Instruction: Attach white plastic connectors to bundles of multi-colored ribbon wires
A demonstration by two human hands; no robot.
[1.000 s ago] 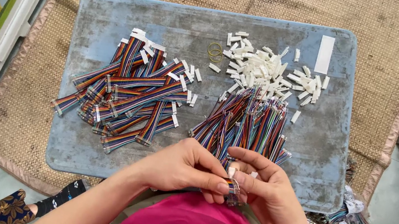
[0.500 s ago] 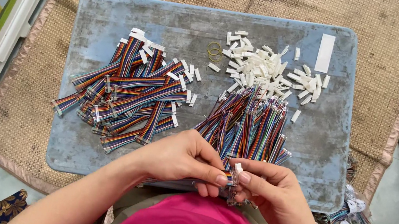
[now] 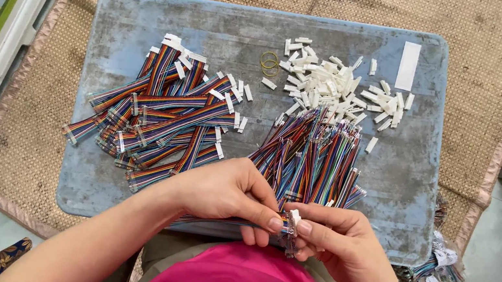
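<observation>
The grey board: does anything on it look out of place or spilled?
Mostly orderly work piles. A few white connectors lie strayed from their heap, and two rubber bands sit loose on the grey board. Both hands, left and right, pinch one ribbon cable.

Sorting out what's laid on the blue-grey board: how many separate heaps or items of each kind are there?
Heaps of finished rainbow ribbon cables with white ends: 1
Heaps of loose rainbow wires: 1
Heaps of white plastic connectors: 1
Yellow rubber bands: 2
White strips: 1
Total: 6
</observation>
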